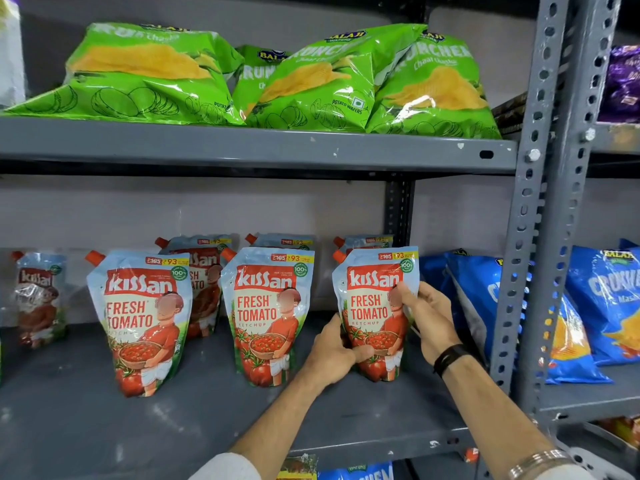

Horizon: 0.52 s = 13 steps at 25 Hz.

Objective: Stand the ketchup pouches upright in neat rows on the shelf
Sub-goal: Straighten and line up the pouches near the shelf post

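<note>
Head view: both hands are gripping the rightmost front Kissan ketchup pouch (375, 313) on the grey middle shelf (86, 427). The left hand (334, 355) is clasping its lower left edge; the right hand (427, 315) is pinching its upper right side. Recommendation: seat the base flat, face square, level with the two front pouches (268, 317) to the left, before releasing.

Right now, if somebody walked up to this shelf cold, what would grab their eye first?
Probably the front row of red-and-blue ketchup pouches standing on the grey shelf, with the left hand and right hand gripping the right-hand front pouch on both sides. Next, the bright green chip bags leaning on the shelf above, and the blue chip bags at right.
</note>
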Available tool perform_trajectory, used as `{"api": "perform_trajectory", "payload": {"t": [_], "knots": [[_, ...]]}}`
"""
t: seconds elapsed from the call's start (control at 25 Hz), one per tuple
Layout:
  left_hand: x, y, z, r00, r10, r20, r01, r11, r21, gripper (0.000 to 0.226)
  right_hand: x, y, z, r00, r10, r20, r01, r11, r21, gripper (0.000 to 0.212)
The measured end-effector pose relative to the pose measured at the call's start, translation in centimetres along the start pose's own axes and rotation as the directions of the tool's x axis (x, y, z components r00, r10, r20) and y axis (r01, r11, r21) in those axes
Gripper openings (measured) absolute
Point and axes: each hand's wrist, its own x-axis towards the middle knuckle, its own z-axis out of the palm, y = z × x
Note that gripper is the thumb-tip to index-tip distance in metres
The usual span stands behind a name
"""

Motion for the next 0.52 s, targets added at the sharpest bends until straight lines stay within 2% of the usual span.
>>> {"api": "perform_trajectory", "payload": {"t": [0.12, 0.24, 0.36, 0.52], "knots": [[0.0, -0.4, -0.5, 0.995, -0.028, 0.095, 0.027, 0.999, 0.021, 0.075, -1.4, 1.3, -1.5, 0.996, 0.026, 0.083, -0.021, 0.997, -0.068, 0.034], [0.8, -1.2, -0.4, 0.994, -0.074, 0.087, 0.063, 0.990, 0.126, 0.077, -2.3, 2.6, -2.6, 0.973, 0.102, 0.208, -0.040, 0.957, -0.286, 0.045], [1.1, -1.4, 0.3, 0.997, -0.070, 0.028, 0.063, 0.978, 0.198, 0.074, -2.3, 3.1, -2.8, 0.978, 0.138, 0.156, -0.072, 0.927, -0.367, 0.047], [0.7, -1.4, 0.7, 0.997, -0.055, 0.048, 0.045, 0.980, 0.195, 0.078, -2.8, 2.5, -2.8, 0.976, 0.173, 0.136, -0.108, 0.915, -0.389, 0.051]]}}
